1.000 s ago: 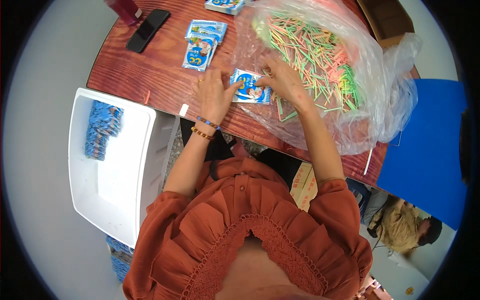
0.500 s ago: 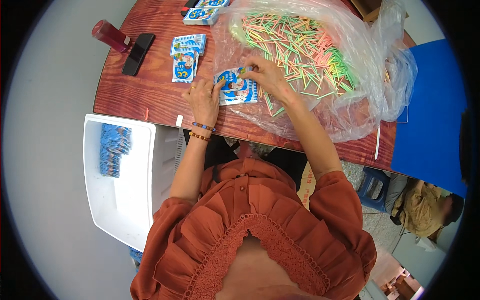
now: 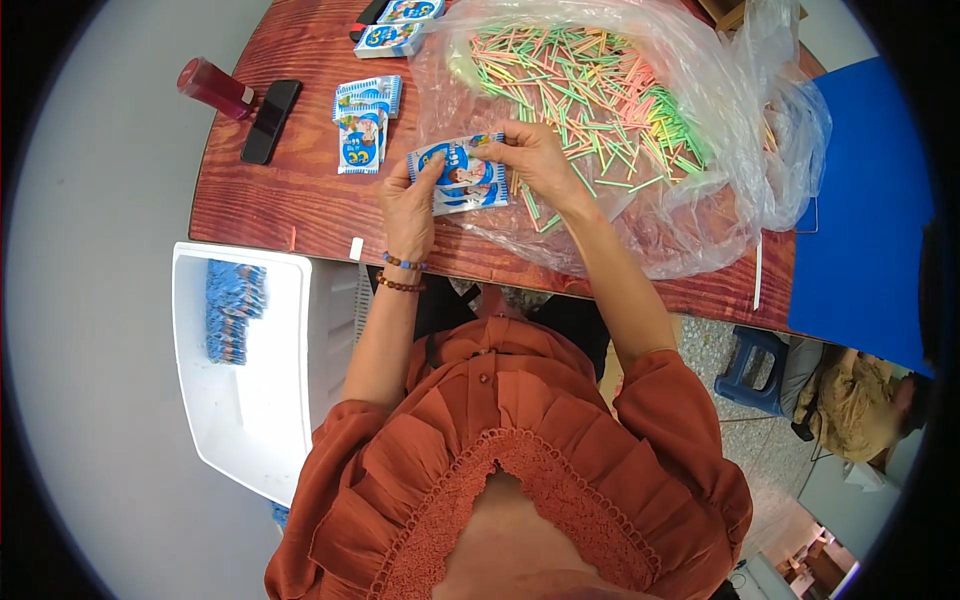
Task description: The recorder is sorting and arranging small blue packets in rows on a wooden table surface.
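Observation:
Both hands hold one small blue and white printed packet (image 3: 460,175) just above the red-brown wooden table (image 3: 290,195). My left hand (image 3: 408,195) grips its left end, and my right hand (image 3: 530,160) pinches its upper right edge. Right of the packet lies a large clear plastic bag (image 3: 720,170) holding a heap of thin pink, green and yellow sticks (image 3: 590,90). Several more such packets (image 3: 362,125) lie stacked on the table left of my hands.
A white plastic bin (image 3: 260,400) below the table's left end holds a row of blue packets (image 3: 232,310). A black phone (image 3: 270,120) and a red bottle (image 3: 215,88) lie far left. More packets (image 3: 395,28) sit at the back. A blue stool (image 3: 755,365) stands on the right.
The packet has been lifted and turned between both hands, the right hand shifting to its upper edge. My head has tipped, so the table sits lower in view.

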Demonstrator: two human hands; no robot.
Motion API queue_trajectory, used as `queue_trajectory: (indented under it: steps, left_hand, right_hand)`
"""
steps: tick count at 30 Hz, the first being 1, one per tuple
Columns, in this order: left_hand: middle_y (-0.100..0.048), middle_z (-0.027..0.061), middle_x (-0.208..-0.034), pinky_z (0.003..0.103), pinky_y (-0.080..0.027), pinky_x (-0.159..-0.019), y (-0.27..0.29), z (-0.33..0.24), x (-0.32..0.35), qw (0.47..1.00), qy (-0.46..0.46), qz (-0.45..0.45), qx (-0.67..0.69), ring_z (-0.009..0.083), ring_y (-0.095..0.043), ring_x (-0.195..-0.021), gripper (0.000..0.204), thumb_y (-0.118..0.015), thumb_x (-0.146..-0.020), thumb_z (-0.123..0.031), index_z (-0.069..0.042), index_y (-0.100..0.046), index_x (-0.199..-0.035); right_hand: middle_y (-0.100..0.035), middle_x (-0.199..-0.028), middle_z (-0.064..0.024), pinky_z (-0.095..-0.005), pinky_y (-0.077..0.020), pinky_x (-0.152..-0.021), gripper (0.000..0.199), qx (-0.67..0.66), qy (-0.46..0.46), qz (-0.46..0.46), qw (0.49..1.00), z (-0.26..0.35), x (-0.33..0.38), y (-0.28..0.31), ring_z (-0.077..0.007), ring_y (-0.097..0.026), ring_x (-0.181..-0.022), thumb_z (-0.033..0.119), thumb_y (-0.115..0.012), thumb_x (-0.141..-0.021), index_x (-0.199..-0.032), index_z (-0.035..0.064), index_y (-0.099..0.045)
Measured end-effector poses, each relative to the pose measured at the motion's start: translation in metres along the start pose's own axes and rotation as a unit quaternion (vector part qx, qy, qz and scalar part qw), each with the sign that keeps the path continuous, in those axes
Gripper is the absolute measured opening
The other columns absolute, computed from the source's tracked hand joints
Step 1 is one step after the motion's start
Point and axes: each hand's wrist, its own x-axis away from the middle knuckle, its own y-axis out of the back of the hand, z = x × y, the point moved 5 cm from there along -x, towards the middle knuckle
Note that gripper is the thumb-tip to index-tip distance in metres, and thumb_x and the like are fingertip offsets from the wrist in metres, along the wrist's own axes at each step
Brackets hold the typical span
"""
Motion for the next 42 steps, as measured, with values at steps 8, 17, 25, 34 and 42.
queue_trajectory:
  steps: [8, 17, 25, 34, 42]
  left_hand:
    - [-0.068, 0.0034, -0.086, 0.021, -0.049, -0.065, -0.001, 0.013, 0.004, 1.0, 0.012, -0.023, 0.013, 0.0063, -0.06, -0.074, 0.013, -0.069, -0.086, -0.008, 0.0, -0.068, -0.095]
    - [-0.067, 0.0029, -0.085, 0.02, -0.048, -0.063, -0.007, 0.024, 0.004, 0.998, 0.023, -0.035, 0.037, 0.0059, -0.059, -0.071, 0.011, -0.07, -0.085, -0.007, 0.0, -0.068, -0.093]
    - [-0.067, 0.0031, -0.086, 0.022, -0.05, -0.063, -0.013, 0.026, 0.004, 0.997, 0.045, -0.027, 0.058, 0.0069, -0.06, -0.072, 0.008, -0.067, -0.087, -0.006, 0.0, -0.067, -0.092]
    - [-0.066, 0.0029, -0.083, 0.022, -0.05, -0.062, -0.015, 0.028, 0.006, 0.996, 0.034, -0.047, 0.064, 0.0071, -0.06, -0.071, 0.008, -0.067, -0.087, -0.006, -0.001, -0.067, -0.093]
    - [-0.066, 0.0026, -0.084, 0.022, -0.049, -0.06, -0.012, 0.032, 0.005, 0.996, 0.062, -0.03, 0.053, 0.0068, -0.06, -0.07, 0.006, -0.067, -0.087, -0.005, -0.001, -0.065, -0.091]
  right_hand:
    - [-0.066, -0.074, 0.0008, -0.0179, -0.0439, -0.053, 0.011, -0.025, 0.025, -0.055, 0.998, 0.001, 0.016, 0.0, -0.0019, -0.056, -0.063, 0.008, -0.068, -0.085, -0.09, -0.0011, -0.069]
    - [-0.065, -0.073, 0.0016, -0.0179, -0.0418, -0.053, 0.013, -0.015, 0.005, -0.067, 0.998, 0.0, 0.026, 0.009, -0.0017, -0.055, -0.062, 0.009, -0.068, -0.085, -0.092, -0.0008, -0.069]
    - [-0.064, -0.077, 0.0021, -0.0174, -0.0401, -0.056, 0.013, -0.029, 0.017, -0.066, 0.997, -0.02, 0.025, 0.013, -0.002, -0.053, -0.065, 0.008, -0.067, -0.085, -0.094, -0.0002, -0.068]
    - [-0.063, -0.075, 0.0028, -0.0191, -0.0405, -0.056, 0.009, -0.024, 0.001, -0.072, 0.997, -0.01, 0.03, 0.009, -0.0015, -0.052, -0.066, 0.008, -0.067, -0.086, -0.09, 0.0005, -0.068]
    - [-0.065, -0.075, 0.0012, -0.0187, -0.0463, -0.058, 0.011, 0.043, 0.019, -0.071, 0.996, -0.023, 0.029, 0.014, -0.0025, -0.056, -0.064, 0.012, -0.067, -0.086, -0.09, 0.0019, -0.068]
